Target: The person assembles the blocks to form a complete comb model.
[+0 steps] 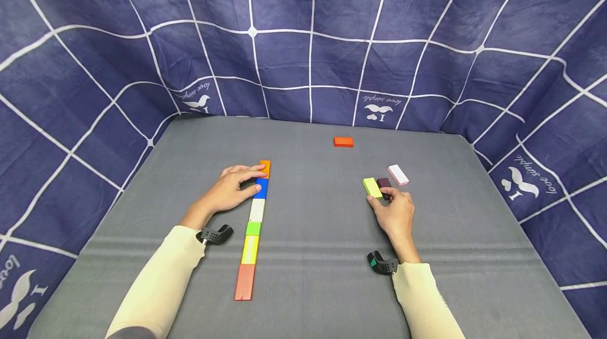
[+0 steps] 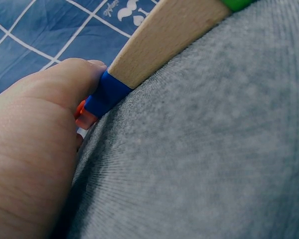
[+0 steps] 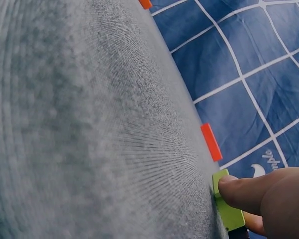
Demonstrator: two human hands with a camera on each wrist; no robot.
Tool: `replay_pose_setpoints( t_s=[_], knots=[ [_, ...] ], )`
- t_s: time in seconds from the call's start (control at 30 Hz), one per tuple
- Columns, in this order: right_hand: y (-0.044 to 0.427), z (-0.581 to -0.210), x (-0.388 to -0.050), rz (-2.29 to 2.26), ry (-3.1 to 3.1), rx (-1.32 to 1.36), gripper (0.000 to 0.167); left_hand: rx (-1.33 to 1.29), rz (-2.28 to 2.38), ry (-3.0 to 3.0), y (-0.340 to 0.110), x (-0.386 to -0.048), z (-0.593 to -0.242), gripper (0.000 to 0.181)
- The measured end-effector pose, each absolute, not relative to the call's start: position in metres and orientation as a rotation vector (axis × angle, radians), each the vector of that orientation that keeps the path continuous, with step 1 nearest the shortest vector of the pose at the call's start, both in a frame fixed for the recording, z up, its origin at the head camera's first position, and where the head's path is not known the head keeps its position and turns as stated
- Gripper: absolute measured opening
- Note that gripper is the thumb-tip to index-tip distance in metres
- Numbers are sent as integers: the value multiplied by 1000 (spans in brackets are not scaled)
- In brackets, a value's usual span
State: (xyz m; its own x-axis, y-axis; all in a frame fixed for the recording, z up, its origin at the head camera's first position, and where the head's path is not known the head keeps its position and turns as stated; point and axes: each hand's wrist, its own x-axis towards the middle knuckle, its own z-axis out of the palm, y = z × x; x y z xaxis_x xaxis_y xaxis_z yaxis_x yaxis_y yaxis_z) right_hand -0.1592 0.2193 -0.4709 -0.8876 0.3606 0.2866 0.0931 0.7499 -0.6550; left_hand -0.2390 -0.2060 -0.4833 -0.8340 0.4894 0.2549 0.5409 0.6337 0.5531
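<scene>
A single-file row of coloured wooden blocks lies on the grey cloth in the head view. My left hand (image 1: 231, 190) is at its far end, fingers reaching to the orange block (image 1: 265, 168) and thumb touching the blue block (image 1: 261, 189). Nearer me follow a whitish block (image 1: 257, 211), a green block (image 1: 253, 228), a yellow block (image 1: 250, 250) and a pinkish-red block (image 1: 244, 282). With thumb and forefinger my right hand (image 1: 395, 213) pinches a lime-green block (image 3: 231, 214). A dark block (image 1: 383, 183) lies right beside it, partly hidden by the fingers.
Right of the dark block lies a pale pink-and-white block (image 1: 398, 174). Farther back, a red-orange block (image 1: 343, 142) rests near the cloth's rear edge. A blue gridded curtain (image 1: 341, 59) hangs behind and along both sides of the grey surface (image 1: 308, 275).
</scene>
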Motion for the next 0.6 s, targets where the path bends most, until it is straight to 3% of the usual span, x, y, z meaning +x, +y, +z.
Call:
replay_pose_setpoints(
  t_s=[0.6],
  knots=[
    [217, -471, -162, 894, -2515, -282, 37, -879, -961, -2776, -207, -241, -484, 40]
  ],
)
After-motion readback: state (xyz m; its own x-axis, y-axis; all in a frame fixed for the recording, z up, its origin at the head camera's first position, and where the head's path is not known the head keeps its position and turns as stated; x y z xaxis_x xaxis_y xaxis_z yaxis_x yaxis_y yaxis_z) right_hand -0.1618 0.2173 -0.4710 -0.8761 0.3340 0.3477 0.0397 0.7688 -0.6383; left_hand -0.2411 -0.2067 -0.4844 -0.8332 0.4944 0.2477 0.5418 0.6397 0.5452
